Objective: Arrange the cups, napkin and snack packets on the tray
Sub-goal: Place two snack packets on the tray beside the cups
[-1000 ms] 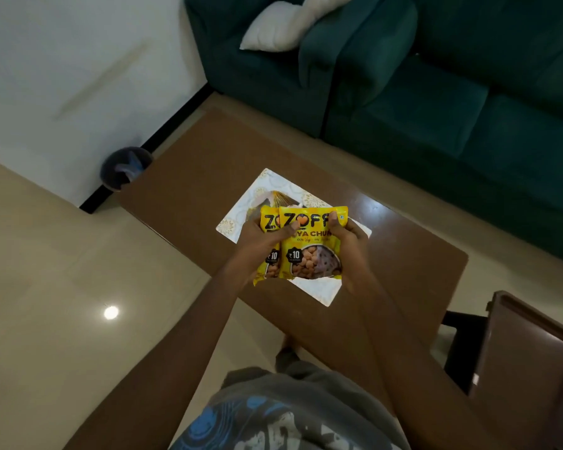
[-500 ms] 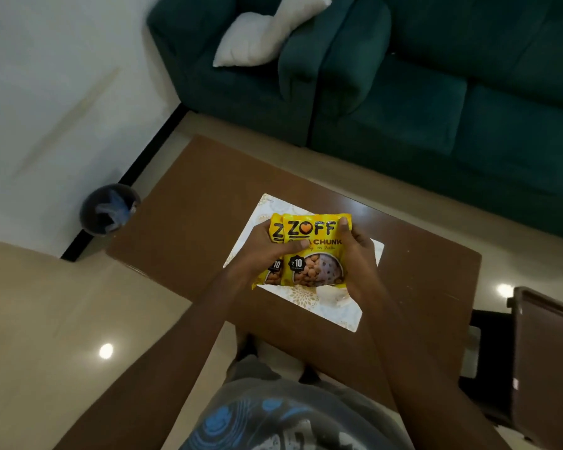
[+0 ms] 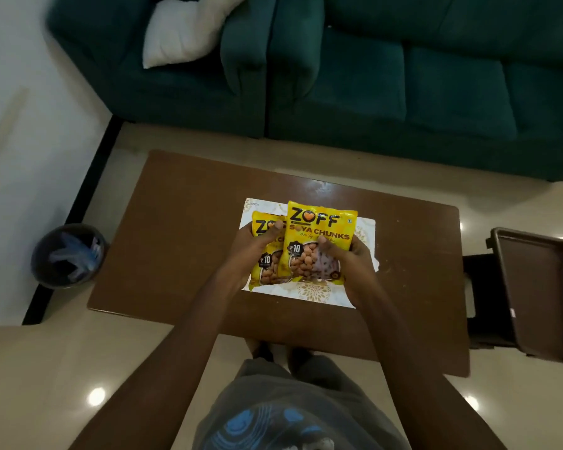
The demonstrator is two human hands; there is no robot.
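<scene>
Yellow left snack packet pinched by left hand, right snack packet gripped by right hand, both over white napkin on brown counter.

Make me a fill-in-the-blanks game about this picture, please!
1. The left hand and right hand hold snack packets coloured ____.
2. The front packet has a big name that reads ____.
3. Its price badge shows the number ____.
Missing words: yellow, ZOFF, 10.
</scene>
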